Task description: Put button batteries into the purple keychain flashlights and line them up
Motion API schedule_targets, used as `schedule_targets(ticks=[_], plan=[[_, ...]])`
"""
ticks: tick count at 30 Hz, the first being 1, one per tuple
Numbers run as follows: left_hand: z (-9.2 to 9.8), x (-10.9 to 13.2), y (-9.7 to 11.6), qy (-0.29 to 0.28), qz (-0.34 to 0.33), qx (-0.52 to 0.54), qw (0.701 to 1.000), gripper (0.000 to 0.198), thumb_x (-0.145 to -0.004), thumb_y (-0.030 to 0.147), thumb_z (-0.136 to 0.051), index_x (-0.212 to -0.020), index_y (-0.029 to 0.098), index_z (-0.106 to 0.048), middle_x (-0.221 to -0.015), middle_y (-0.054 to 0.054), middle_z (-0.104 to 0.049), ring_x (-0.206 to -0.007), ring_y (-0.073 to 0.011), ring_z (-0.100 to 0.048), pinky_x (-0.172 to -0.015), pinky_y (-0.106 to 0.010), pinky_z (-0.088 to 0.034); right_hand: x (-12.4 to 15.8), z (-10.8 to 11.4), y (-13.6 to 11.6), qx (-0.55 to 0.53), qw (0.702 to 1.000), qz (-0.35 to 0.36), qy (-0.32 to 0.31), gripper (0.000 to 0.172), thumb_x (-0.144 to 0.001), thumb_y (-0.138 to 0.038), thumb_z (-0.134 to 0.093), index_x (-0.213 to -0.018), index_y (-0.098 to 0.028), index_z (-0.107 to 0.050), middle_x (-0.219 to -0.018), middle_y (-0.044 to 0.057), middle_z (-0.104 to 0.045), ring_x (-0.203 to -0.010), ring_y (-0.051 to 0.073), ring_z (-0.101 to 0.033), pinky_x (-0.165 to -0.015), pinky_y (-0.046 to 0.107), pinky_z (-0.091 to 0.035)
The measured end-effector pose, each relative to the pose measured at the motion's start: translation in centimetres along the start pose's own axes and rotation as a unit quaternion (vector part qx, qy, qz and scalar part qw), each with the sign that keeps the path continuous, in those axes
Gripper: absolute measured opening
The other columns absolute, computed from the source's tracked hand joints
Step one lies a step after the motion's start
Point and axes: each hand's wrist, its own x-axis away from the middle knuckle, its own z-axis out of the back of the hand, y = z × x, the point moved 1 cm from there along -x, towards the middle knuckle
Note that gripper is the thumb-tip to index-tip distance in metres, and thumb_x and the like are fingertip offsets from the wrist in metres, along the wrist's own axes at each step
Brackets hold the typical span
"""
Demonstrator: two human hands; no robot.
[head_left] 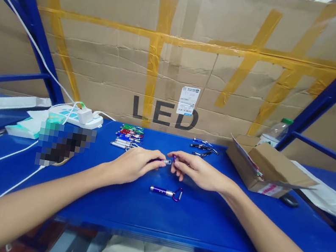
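Over the middle of the blue table my left hand (136,163) pinches a small keychain flashlight (166,161), its silver end sticking out past the fingertips and most of its body hidden. Facing it, my right hand (194,169) has thumb and fingers closed on a purple carabiner clip (174,159) at that silver end. Just below the hands lies another purple keychain flashlight (161,191) with its heart-shaped carabiner to the right. Beyond my left hand is a row of green, red, blue and silver flashlights (128,133). Several blue and black flashlights (201,147) lie beyond my right hand.
An open cardboard box (245,165) stands at the right, near a black mouse-like object (289,200) and a green-capped bottle (278,131). A white power strip (73,116), cables and a blurred-out dark object (66,147) sit left. A large carton (110,64) walls the back.
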Motion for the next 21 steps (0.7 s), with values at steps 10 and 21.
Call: schedule_targets(ticks=[10,21], plan=[[-0.3,-0.1,-0.2,-0.027,0.029,-0.009,0.999,0.026,-0.111,0.045,-0.057,-0.121,0.025,-0.072,-0.095,0.000,-0.082,-0.079,-0.0188,-0.076,-0.070,-0.026,-0.048,0.1,-0.1,-0.9,0.056,0.997,0.038,0.031,0.032,-0.109,-0.049,-0.057,-0.113,-0.019,-0.067,-0.098,0.004,-0.076,-0.080,0.018,-0.068,-0.079,0.031,-0.055],[-0.5,0.1,-0.6,-0.002,-0.020,-0.040,0.999,0.031,-0.111,0.050,-0.056,-0.118,0.027,-0.076,-0.095,-0.001,-0.081,-0.080,-0.0193,-0.072,-0.076,-0.028,-0.047,0.1,-0.7,-2.3,0.171,0.977,0.122,0.040,0.043,-0.114,-0.049,-0.045,-0.093,-0.020,-0.070,-0.084,0.003,-0.069,-0.075,0.019,-0.056,-0.075,0.031,-0.043]])
